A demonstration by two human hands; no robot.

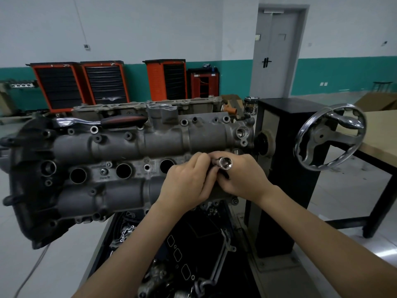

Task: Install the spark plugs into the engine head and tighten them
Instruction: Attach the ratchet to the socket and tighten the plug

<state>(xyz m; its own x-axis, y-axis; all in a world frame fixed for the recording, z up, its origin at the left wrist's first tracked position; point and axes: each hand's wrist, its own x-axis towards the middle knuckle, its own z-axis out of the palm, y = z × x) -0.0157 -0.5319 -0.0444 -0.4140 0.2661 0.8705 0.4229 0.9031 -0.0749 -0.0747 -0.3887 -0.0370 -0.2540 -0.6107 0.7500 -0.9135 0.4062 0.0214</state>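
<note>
One engine head is sitting on a black stand, with its top turned toward the camera. Along its middle row three round plug holes are showing open: one, a second and a third. The place where a fourth would be is lying behind the hands, so I cannot tell about it.

Both hands are meeting over the right end of this row. The left hand is curling its fingers inward and pinching something small at the fingertips; what it is I cannot tell. The right hand is closing around one chrome socket, whose open hexagonal mouth is pointing up toward the camera. No spark plug is clearly showing.

One ratchet wrench with a black and red handle is lying on the upper edge of the head, well apart from the hands. One chrome handwheel is standing at the right of the stand. Against the far wall three orange tool cabinets are standing, with one smaller red cart just beside the last.
</note>
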